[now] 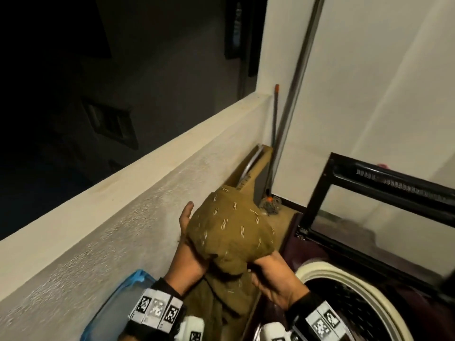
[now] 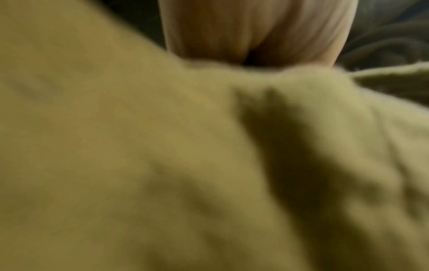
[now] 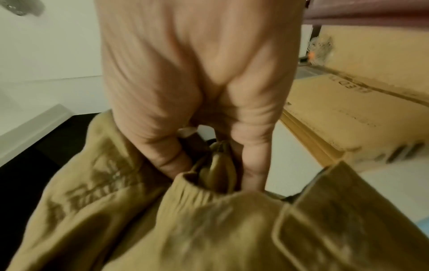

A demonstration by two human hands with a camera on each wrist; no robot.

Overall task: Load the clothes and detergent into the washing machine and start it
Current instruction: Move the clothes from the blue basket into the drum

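Observation:
An olive-brown garment [image 1: 234,232] with small white stitch marks is bunched up in both my hands, just left of the washing machine's open drum [image 1: 327,274]. My left hand [image 1: 189,254] cups the bundle from the left with the thumb up along its side; its fingers are hidden under the cloth. My right hand [image 1: 273,279] grips the lower fold. In the right wrist view the fingers [image 3: 253,165] pinch a gathered edge of the garment [image 3: 209,229]. Blurred cloth [image 2: 162,165] fills the left wrist view below the palm [image 2: 255,31]. No detergent is in view.
The machine's black-framed lid [image 1: 384,178] stands open behind the drum. A blue basket [image 1: 118,303] sits at the lower left against a low rough wall [image 1: 123,217]. Flat cardboard [image 1: 253,173] and a mop [image 1: 270,200] lean in the corner.

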